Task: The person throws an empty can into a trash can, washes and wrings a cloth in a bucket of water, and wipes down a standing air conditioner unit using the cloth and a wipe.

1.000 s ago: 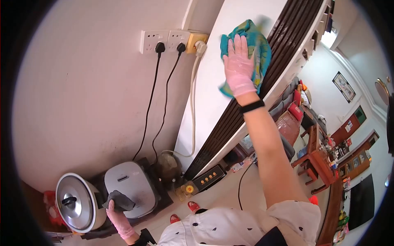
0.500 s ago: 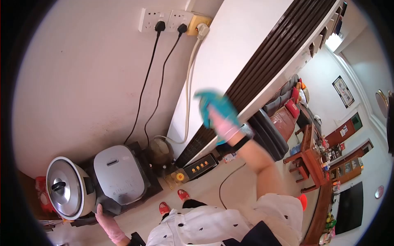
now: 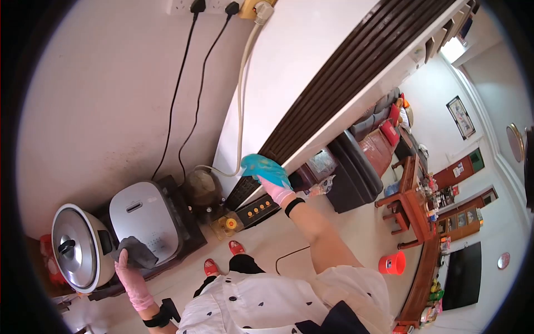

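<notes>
My left hand point(image 3: 132, 281), in a pink glove, is closed on a dark grey cloth point(image 3: 137, 251) beside the rice cooker point(image 3: 119, 239) and in front of the silver-lidded appliance point(image 3: 146, 214). My right hand point(image 3: 273, 188), also gloved in pink, grips a teal cloth point(image 3: 261, 168). That cloth lies against the lower part of a tall white cabinet-like unit point(image 3: 278, 67), by its dark slatted grille point(image 3: 311, 100). The cloth hides most of the right fingers.
Two black cords and a pale cable point(image 3: 242, 106) run down from wall sockets point(image 3: 214, 5). A glass jar point(image 3: 203, 186) stands near the unit's base. A red bucket point(image 3: 392, 263) is on the floor at right, beyond a black sofa point(image 3: 356, 178).
My right hand has moved down the unit with the teal cloth. My left hand has risen, and the grey cloth now shows plainly in it. The whole view has shifted slightly.
</notes>
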### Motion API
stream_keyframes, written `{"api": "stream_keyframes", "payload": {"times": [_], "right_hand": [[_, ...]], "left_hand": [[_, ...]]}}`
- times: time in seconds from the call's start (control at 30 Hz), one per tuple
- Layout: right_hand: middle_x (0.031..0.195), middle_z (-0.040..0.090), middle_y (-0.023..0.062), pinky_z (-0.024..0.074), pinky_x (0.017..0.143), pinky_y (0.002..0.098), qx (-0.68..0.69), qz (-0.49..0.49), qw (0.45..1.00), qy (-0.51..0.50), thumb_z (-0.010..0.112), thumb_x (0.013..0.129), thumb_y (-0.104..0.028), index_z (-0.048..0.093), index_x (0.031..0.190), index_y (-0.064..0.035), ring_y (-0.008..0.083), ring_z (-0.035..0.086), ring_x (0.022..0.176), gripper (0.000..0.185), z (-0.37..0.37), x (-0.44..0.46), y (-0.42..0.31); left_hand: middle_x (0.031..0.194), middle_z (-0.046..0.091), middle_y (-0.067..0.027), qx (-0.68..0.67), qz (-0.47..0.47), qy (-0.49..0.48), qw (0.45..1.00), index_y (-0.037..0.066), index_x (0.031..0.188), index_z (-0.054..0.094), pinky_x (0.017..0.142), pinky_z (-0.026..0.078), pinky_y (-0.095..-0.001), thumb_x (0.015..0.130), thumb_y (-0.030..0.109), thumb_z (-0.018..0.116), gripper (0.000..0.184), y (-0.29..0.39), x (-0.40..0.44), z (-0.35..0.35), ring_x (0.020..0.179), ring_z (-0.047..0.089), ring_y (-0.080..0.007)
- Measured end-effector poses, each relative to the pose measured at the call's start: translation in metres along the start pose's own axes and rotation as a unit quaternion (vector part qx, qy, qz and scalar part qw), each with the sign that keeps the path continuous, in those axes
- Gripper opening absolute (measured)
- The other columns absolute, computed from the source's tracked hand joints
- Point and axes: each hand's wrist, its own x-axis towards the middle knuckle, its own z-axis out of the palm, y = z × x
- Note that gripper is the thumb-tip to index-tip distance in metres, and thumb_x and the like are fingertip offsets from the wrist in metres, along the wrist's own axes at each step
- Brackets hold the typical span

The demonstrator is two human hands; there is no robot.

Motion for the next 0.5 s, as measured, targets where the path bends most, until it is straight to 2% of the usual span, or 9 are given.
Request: {"api": "stream_keyframes", "payload": {"times": [0.07,0.1,0.2,0.23,0.27,0.3,0.33,0.4,0.5], "right_hand": [[0.085,0.063,0.0046,0.0484,0.062,0.025,0.218,0.154,0.961,-0.075,0.053,0.085,-0.011,0.063,0.098,-0.0006,0.012,0.057,0.072,0.019,-0.053,-0.005,-0.084],[0.085,0.064,0.0045,0.0484,0.059,0.0241,0.367,0.045,0.919,-0.137,0.05,0.087,-0.009,0.063,0.097,-0.001,0.0108,0.059,0.071,0.019,-0.068,0.011,-0.068],[0.086,0.065,0.0092,0.0511,0.063,0.0317,0.276,-0.159,0.948,0.028,0.048,0.086,-0.005,0.061,0.103,-0.0019,0.0184,0.062,0.076,0.021,-0.167,0.048,-0.16],[0.088,0.063,0.0117,0.0506,0.064,0.0362,-0.037,-0.215,0.969,0.119,0.049,0.087,-0.007,0.059,0.107,-0.0015,0.0254,0.061,0.076,0.024,-0.2,0.064,-0.158],[0.09,0.062,0.0142,0.0501,0.065,0.0407,-0.339,-0.218,0.882,0.244,0.049,0.087,-0.009,0.058,0.112,-0.001,0.0324,0.06,0.076,0.027,-0.232,0.081,-0.156],[0.114,0.059,0.0127,0.05,0.078,0.041,-0.45,-0.212,0.804,0.325,0.048,0.088,-0.011,0.055,0.119,-0.0042,0.0312,0.059,0.098,0.033,-0.257,0.077,-0.21],[0.114,0.059,0.0127,0.05,0.078,0.041,-0.454,-0.213,0.794,0.343,0.048,0.088,-0.011,0.055,0.119,-0.0042,0.0312,0.059,0.098,0.033,-0.258,0.08,-0.214],[0.137,0.046,0.0103,0.0418,0.097,0.0446,-0.618,-0.188,0.656,0.39,0.049,0.086,-0.015,0.049,0.128,-0.0071,0.0315,0.045,0.124,0.042,-0.244,0.085,-0.207],[0.146,0.034,0.0129,0.031,0.108,0.0434,-0.631,-0.279,0.675,0.26,0.055,0.08,-0.016,0.053,0.121,-0.0044,0.033,0.029,0.137,0.043,-0.168,0.07,-0.107]], "left_hand": [[0.108,0.062,-0.0082,-0.014,-0.034,0.057,0.998,0.003,0.113,0.059,0.089,0.043,-0.0366,0.085,0.022,0.062,0.033,0.013,-0.004,0.002,0.101,0.057,-0.0206],[0.11,0.06,-0.0089,0.006,-0.024,0.038,0.999,0.002,0.116,0.057,0.088,0.044,-0.0383,0.086,0.024,0.061,0.038,0.017,-0.004,0.0,0.102,0.057,-0.0216],[0.109,0.061,-0.0084,0.023,0.003,0.029,0.999,0.001,0.115,0.057,0.089,0.043,-0.0372,0.087,0.024,0.059,0.036,0.01,0.006,-0.013,0.103,0.057,-0.0209],[0.107,0.061,-0.0082,0.019,0.034,0.0,0.999,0.0,0.114,0.058,0.091,0.042,-0.0356,0.089,0.023,0.056,0.034,0.0,0.014,-0.019,0.102,0.056,-0.02],[0.107,0.062,-0.0085,0.038,0.039,-0.022,0.998,0.0,0.112,0.059,0.092,0.041,-0.0342,0.089,0.022,0.053,0.032,0.003,0.012,-0.008,0.101,0.056,-0.0194],[0.107,0.062,-0.0089,0.045,0.049,-0.022,0.998,0.0,0.112,0.059,0.092,0.041,-0.0343,0.089,0.022,0.053,0.032,-0.002,0.013,-0.003,0.101,0.057,-0.0195],[0.107,0.062,-0.0093,0.05,0.062,-0.023,0.997,0.0,0.112,0.059,0.092,0.042,-0.0345,0.089,0.022,0.053,0.033,-0.007,0.016,0.0,0.1,0.057,-0.0195],[0.107,0.062,-0.0081,0.02,0.056,-0.026,0.998,-0.002,0.108,0.061,0.092,0.043,-0.0332,0.089,0.024,0.054,0.033,-0.026,0.032,0.005,0.101,0.058,-0.0179],[0.103,0.063,-0.0101,-0.003,0.062,-0.032,0.998,-0.003,0.106,0.061,0.087,0.046,-0.0351,0.09,0.019,0.053,0.028,-0.006,0.009,0.054,0.097,0.058,-0.0208]]}}
